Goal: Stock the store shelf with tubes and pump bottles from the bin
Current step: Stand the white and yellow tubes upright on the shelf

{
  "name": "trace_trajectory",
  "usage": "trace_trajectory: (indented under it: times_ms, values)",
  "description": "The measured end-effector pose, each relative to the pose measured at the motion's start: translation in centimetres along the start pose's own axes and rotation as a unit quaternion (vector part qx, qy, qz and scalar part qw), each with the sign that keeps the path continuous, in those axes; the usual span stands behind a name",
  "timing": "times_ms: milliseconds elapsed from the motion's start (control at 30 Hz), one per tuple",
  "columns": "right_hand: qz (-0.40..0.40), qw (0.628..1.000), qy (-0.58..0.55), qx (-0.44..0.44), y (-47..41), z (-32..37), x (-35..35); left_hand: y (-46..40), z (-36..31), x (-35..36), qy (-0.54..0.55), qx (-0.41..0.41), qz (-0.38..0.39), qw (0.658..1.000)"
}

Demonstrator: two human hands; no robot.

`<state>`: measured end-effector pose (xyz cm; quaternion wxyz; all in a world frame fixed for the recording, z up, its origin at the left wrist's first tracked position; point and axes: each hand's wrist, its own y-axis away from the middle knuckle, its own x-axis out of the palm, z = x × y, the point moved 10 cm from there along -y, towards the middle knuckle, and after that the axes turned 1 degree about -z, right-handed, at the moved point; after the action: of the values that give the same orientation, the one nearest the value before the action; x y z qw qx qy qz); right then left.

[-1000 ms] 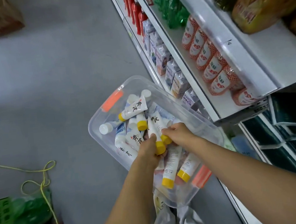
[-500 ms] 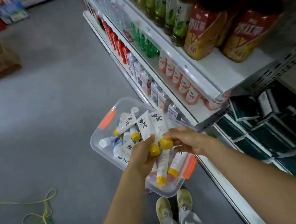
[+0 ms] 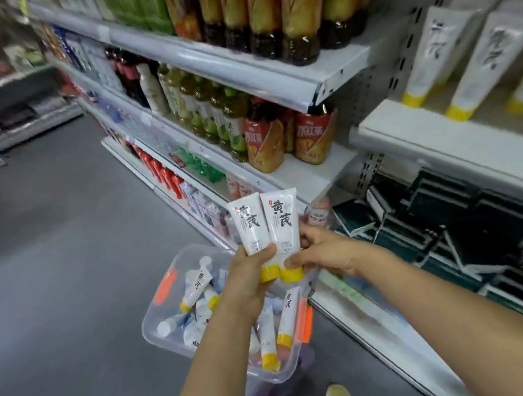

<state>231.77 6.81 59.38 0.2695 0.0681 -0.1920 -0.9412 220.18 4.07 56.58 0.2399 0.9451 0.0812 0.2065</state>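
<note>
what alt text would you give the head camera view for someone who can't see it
Two hands hold a pair of white tubes with yellow caps, caps down: the left hand grips the left tube, the right hand the right tube. Below is a clear bin of more tubes; matching tubes stand on the upper right shelf.

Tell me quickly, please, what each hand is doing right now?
Left hand: grips the left tube near its yellow cap.
Right hand: pinches the right tube near its cap.

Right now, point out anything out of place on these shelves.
One white bottle stands alone among the green and dark drink bottles on the middle shelf; it matches nothing beside it. Otherwise nothing stands out.
</note>
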Motion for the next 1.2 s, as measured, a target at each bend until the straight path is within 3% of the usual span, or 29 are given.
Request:
trace_trajectory:
  times_ms: [300, 533, 933, 1200]
  values:
    - [-0.141, 0.987, 0.006, -0.075, 7.4, 4.2, -7.5, 1.4, -2.7, 10.2, -0.037, 0.010, 0.096, 0.995]
    - [-0.227, 0.969, 0.046, -0.085, 12.4, 6.5, -11.7, 2.8, -3.8, 17.0, -0.039, 0.017, 0.160, 0.986]
    - [-0.311, 0.942, 0.062, -0.109, 17.1, 8.1, -17.6, 3.8, -4.3, 24.9, -0.006, 0.034, 0.215, 0.976]
    - [-0.434, 0.886, 0.054, -0.155, 20.9, 10.1, -24.9, 2.4, -3.6, 26.9, 0.005, 0.024, 0.192, 0.981]
